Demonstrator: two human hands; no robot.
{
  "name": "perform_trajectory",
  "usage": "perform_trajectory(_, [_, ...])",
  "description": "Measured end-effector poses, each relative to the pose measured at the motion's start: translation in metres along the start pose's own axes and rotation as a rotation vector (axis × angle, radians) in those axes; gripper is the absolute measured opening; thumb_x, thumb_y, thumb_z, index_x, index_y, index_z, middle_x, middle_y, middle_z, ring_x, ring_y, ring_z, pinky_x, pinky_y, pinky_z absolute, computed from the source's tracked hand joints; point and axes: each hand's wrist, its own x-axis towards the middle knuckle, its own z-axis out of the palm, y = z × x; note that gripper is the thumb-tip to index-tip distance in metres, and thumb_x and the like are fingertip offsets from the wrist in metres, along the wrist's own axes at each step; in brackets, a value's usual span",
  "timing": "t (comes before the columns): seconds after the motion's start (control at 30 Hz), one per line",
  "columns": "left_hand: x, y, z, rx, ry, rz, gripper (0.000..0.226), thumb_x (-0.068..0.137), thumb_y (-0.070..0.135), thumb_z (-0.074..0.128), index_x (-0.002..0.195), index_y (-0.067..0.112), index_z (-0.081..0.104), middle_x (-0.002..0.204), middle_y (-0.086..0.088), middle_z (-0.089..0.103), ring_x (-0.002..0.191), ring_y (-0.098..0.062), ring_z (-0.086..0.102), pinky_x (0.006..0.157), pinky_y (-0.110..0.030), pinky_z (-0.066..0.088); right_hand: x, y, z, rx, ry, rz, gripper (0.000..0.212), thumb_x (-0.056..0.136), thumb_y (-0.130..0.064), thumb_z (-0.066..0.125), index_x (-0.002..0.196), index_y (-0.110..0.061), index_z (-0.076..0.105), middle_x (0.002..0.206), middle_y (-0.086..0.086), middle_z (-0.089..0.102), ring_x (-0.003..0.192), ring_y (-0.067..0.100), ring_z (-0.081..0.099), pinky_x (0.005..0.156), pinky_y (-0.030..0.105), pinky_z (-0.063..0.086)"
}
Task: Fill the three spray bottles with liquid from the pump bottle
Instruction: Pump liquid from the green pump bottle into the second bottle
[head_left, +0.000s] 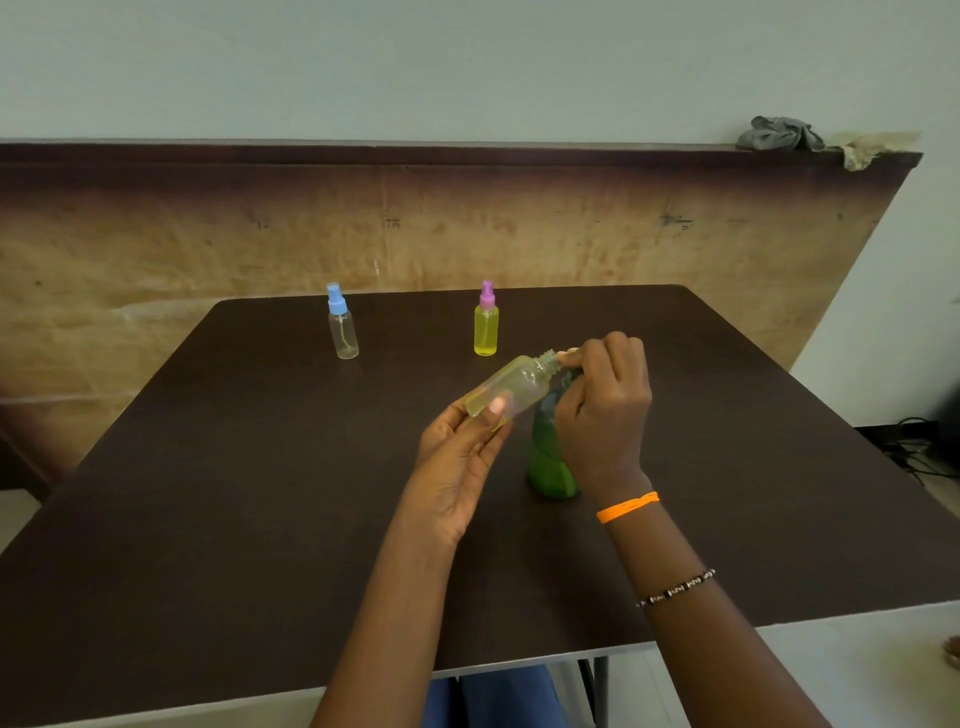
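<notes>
My left hand (457, 457) holds an uncapped clear spray bottle (511, 384), tilted with its threaded neck up and to the right; a little yellow liquid lies in it. My right hand (602, 410) curls over the pump head of the green pump bottle (548, 462), right at the neck of the tilted bottle; the pump head is hidden by the fingers. A clear spray bottle with a blue cap (342, 325) stands upright at the back left. At the back middle stands a spray bottle with a pink cap (486, 322), full of yellow liquid.
The dark brown table (260, 493) carries everything. A brown board (156, 244) leans against the wall behind it, with crumpled cloths (779, 135) on its top right edge. Cables (914, 447) lie on the floor to the right.
</notes>
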Motion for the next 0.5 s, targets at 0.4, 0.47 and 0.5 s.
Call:
perform_trajectory(0.4, [0.001,-0.003,-0.002,-0.018,-0.021,-0.001,0.040,0.071,0.015,0.066,0.109,0.005,0.060,0.107,-0.009,0.069,0.102,-0.016,0.065,0.090,-0.023,0.051,-0.003,-0.001,-0.003,-0.031,-0.071,-0.052,0.007,0.067,0.003,0.048,0.068,0.000,0.054,0.070,0.014,0.047,0.068,0.023,0.036,0.057,0.031,0.032])
perform_trajectory(0.47, [0.000,-0.002,-0.002,-0.018,-0.022,-0.008,0.042,0.071,0.015,0.065,0.111,0.004,0.059,0.109,-0.010,0.068,0.102,-0.016,0.065,0.090,-0.023,0.052,-0.003,-0.001,-0.003,-0.020,-0.078,-0.047,0.003,0.067,-0.001,0.050,0.068,0.000,0.053,0.070,0.013,0.047,0.068,0.022,0.035,0.059,0.028,0.031])
perform_trajectory(0.5, [0.000,-0.001,-0.001,-0.018,-0.022,-0.008,0.042,0.071,0.015,0.065,0.112,0.004,0.059,0.109,-0.011,0.068,0.102,-0.017,0.064,0.090,-0.023,0.051,-0.001,-0.002,-0.004,-0.012,-0.084,-0.042,0.003,0.068,-0.003,0.051,0.068,-0.001,0.053,0.070,0.013,0.047,0.068,0.021,0.036,0.060,0.027,0.030])
